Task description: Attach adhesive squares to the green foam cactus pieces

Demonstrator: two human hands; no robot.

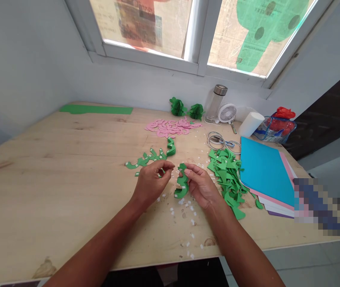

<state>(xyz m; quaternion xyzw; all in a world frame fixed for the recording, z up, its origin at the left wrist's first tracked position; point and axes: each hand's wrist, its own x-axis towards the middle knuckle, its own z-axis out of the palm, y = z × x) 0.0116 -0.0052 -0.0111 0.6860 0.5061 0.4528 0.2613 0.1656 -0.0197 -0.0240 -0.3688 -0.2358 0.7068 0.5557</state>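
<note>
- The desk (68, 191) is pale wood with smooth grain and darker knots; its far edge runs along the white wall.
- Flat coloured sheets (267, 171), blue uppermost with pink, white and purple showing beneath, lie near the right edge.
- A long, flat green strip (101, 109) lies along the far edge, by the far left corner.
- A loose heap of angular green scraps (228, 179) lies between the right hand and the sheets.
- Thin, curvy pink cutouts (172, 127) overlap towards the far edge, nearer it than the hands.
- Near the far edge stand a clear bottle (214, 104) with a metallic lid and a round, ribbed white fan (227, 113).
- The left hand (152, 181) hovers mid-desk, thumb and forefinger tips drawn together; whether they grip anything tiny I cannot tell.
- The right hand (202, 185) pinches a scalloped, layered green piece (182, 184), dotted with pale squares, above the desk's middle, towards the near edge.
- Wavy green pieces (143, 160) with similar squares lie just beyond the left hand.
- Two pleated green shapes (177, 107) sit against the wall.
- Tiny white flecks (192, 208) are strewn below the hands, down towards the near edge.
</note>
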